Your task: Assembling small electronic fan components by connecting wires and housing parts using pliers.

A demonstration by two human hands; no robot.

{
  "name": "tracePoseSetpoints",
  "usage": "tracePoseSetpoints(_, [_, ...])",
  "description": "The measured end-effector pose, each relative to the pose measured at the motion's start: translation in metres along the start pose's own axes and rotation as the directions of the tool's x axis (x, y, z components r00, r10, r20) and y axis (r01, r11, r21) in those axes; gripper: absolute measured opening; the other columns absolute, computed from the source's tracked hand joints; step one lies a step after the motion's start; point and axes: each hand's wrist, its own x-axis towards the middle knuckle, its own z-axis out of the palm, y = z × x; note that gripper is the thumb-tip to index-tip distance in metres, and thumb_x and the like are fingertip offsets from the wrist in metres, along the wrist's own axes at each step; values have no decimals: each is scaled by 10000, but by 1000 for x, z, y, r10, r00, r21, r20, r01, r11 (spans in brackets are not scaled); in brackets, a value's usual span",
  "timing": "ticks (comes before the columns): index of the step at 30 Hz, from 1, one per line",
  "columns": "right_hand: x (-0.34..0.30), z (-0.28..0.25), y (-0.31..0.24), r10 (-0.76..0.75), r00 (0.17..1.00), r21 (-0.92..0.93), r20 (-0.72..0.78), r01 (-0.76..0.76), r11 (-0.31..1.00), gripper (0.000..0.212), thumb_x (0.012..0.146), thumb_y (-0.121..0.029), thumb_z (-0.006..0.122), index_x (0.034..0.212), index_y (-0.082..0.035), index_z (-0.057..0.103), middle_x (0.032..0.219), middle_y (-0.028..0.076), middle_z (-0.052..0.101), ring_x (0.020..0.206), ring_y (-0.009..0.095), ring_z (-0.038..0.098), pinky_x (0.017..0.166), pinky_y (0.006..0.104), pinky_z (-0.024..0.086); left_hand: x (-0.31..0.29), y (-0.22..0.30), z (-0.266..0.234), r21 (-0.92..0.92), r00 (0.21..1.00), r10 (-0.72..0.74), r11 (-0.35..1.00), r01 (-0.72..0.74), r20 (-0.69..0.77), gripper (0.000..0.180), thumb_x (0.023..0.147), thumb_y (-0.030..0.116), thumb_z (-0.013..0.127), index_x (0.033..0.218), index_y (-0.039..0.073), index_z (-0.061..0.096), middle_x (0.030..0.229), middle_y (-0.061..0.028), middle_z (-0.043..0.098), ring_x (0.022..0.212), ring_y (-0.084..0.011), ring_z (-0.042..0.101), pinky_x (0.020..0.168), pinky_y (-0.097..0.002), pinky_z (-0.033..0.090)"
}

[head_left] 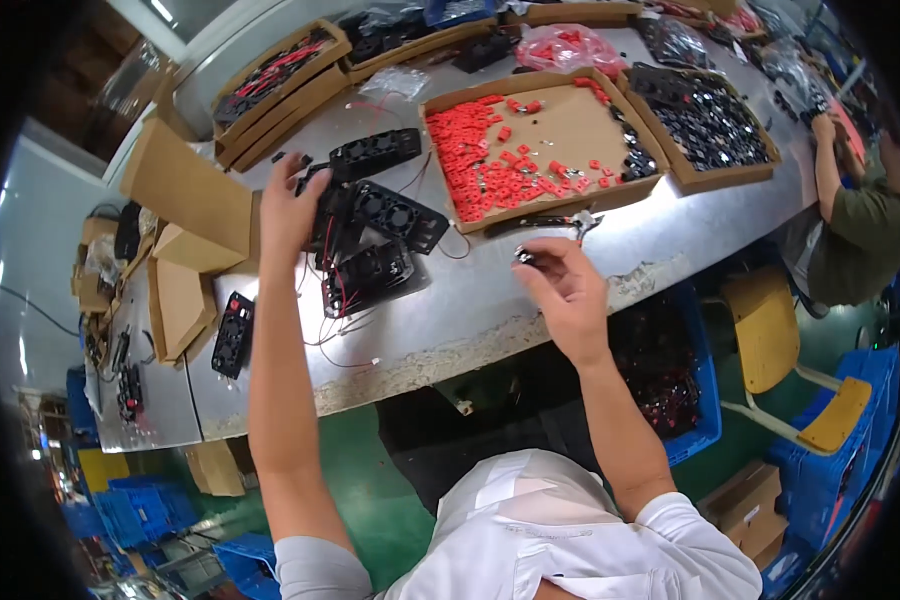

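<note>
My left hand (292,208) is over the left side of a pile of black fan units, its thumb and fingers closed around the end of one dark fan unit (338,225). Beside it lie other black twin-fan units (400,215), (375,150), (370,275) with thin red and black wires. Held above the table's front part, my right hand (572,295) pinches a small black part with a shiny bit (524,257) between thumb and fingertips. Just beyond that hand, pliers (578,222) lie against the front of a cardboard tray (560,205) of red parts (460,150).
Another cardboard tray (720,178) holds small black parts. Open cardboard boxes (185,200) stand at left, near a lone fan unit (232,335). Stacked trays (280,95) and plastic bags (570,48) line the back. A co-worker (860,220) is at right, near a yellow chair (765,320).
</note>
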Motion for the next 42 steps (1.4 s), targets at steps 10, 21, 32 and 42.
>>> tracePoseSetpoints(10, [123, -75, -6, -287, 946, -721, 148, 302, 623, 261, 830, -72, 717, 1067, 11, 645, 927, 136, 682, 736, 187, 632, 689, 297, 516, 27, -73, 7, 114, 982, -190, 975, 189, -6, 790, 723, 312, 816, 1347, -42, 486, 1132, -216, 648, 992, -312, 645, 867, -387, 500])
tracePoseSetpoints(21, [144, -53, 8, -184, 920, -859, 346, 389, 333, 202, 861, -119, 657, 1029, -7, 665, 941, 153, 638, 890, 366, 620, 814, 421, 497, -22, 11, -78, -802, 948, -315, 576, 156, -42, 331, 862, 142, 741, 1145, 35, 607, 888, -26, 639, 709, -128, 615, 589, -280, 505])
tracePoseSetpoints(32, [13, 43, -44, -32, 965, 185, 259, -17, 983, 266, 934, 18, 568, 1195, 51, 606, 1006, 74, 618, 916, 153, 623, 815, 280, 509, -160, 99, 19, -860, 867, -200, 152, 488, 457, 689, 824, 28, 728, 1409, -24, 368, 1158, -161, 616, 980, -232, 662, 852, -353, 552])
tracePoseSetpoints(42, [-49, 34, -11, 104, 991, 429, 87, -131, 894, 269, 957, -29, 577, 1211, 59, 569, 1074, 94, 605, 981, 211, 661, 862, 351, 561, -194, 99, 27, -711, 886, -157, 544, 446, 436, 804, 724, 43, 832, 1385, 6, 376, 1161, -127, 612, 1014, -180, 627, 859, -301, 535])
